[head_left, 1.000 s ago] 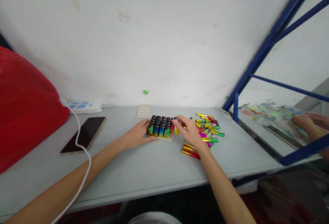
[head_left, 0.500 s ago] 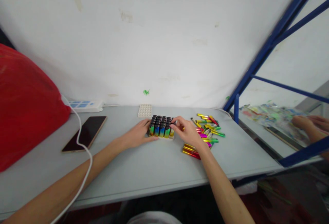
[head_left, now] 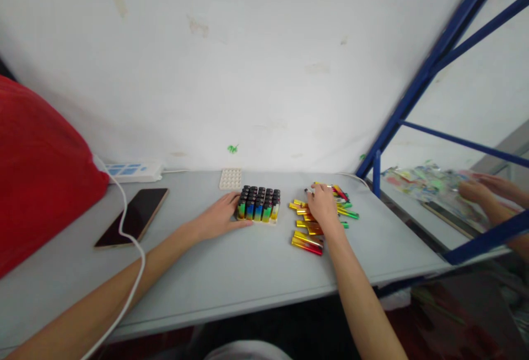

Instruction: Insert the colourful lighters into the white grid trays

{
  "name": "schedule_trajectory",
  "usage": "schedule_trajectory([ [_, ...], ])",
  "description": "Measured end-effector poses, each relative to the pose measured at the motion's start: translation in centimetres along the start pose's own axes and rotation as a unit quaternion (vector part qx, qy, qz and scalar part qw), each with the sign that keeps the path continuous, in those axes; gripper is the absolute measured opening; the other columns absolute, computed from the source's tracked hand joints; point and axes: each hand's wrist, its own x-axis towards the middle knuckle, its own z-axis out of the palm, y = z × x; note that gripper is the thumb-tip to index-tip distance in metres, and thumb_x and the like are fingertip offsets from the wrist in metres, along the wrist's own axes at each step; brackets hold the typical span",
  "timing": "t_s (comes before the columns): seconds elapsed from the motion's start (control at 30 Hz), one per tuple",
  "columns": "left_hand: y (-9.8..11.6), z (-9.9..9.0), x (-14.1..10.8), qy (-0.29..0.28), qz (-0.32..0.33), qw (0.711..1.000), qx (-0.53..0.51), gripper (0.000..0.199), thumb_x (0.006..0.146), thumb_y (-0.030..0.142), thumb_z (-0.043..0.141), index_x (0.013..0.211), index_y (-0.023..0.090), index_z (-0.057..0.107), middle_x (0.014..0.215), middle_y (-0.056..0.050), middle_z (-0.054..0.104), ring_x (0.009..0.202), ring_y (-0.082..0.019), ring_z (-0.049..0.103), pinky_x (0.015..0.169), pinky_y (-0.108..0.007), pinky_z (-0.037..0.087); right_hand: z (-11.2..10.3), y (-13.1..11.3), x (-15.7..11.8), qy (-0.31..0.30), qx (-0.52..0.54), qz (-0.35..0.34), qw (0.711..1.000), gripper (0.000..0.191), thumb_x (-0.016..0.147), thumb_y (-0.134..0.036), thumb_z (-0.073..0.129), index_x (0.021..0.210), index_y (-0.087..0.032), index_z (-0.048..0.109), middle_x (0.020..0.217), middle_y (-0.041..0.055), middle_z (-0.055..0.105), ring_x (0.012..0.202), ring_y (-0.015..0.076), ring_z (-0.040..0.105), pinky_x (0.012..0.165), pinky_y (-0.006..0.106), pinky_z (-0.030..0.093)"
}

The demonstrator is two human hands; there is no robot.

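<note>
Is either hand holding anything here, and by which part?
The left hand rests flat against the tray of upright colourful lighters, gripping nothing. The right hand lies on the loose pile of lighters; any grasp is hidden.

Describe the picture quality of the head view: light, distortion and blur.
Head view: soft, even light, with only faint shadows on the table. Wide-lens distortion bows the table edge and slants the blue frame. The tray of lighters beside the left hand is fairly sharp. The right hand over the loose lighters is slightly soft. A co-worker's hands at far right are blurred.
</note>
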Motion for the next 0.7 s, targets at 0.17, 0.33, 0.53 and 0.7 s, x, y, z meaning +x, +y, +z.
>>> schedule_trajectory([
  [0.17,0.0,-0.1,0.1,-0.003,0.0,1.0,-0.007,0.088,0.11,0.094,0.088,0.17,0.03,0.083,0.178,-0.018,0.081,0.17,-0.049,0.072,0.154,-0.064,0.054,-0.4,1.3,0.5,-0.091,-0.081,0.039,0.992,0.039,0.124,-0.012,0.063,0.147,-0.015,0.095,0.146,0.0293,0.094,0.138,0.0402,0.09,0.118,0.047,0.063],
  [0.33,-0.2,0.1,0.1,-0.004,-0.001,1.0,-0.003,0.089,0.11,0.095,0.086,0.17,0.029,0.082,0.179,-0.019,0.08,0.171,-0.049,0.072,0.154,-0.064,0.055,-0.4,1.9,1.3,-0.093,-0.102,0.016,0.99,0.03,0.121,-0.028,0.083,0.145,-0.025,0.1,0.142,0.0233,0.097,0.138,0.0402,0.089,0.111,0.047,0.066],
  [0.53,-0.4,0.2,0.2,0.002,0.01,1.0,-0.002,0.088,0.11,0.094,0.086,0.17,0.03,0.082,0.178,-0.018,0.081,0.171,-0.048,0.072,0.155,-0.063,0.054,-0.6,2.1,2.1,-0.038,-0.016,-0.01,0.999,0.028,0.125,-0.03,0.076,0.123,-0.021,0.102,0.128,0.0227,0.097,0.122,0.0367,0.087,0.113,0.047,0.063],
  [0.7,-0.4,0.3,0.1,-0.001,0.005,1.0,-0.001,0.088,0.111,0.094,0.086,0.171,0.029,0.082,0.178,-0.02,0.08,0.17,-0.049,0.073,0.153,-0.065,0.056,-1.2,1.3,2.0,0.139,0.24,-0.027,0.96,0.064,0.132,-0.068,0.053,0.115,-0.021,0.094,0.115,0.0192,0.089,0.115,0.0368,0.079,0.107,0.049,0.064],
])
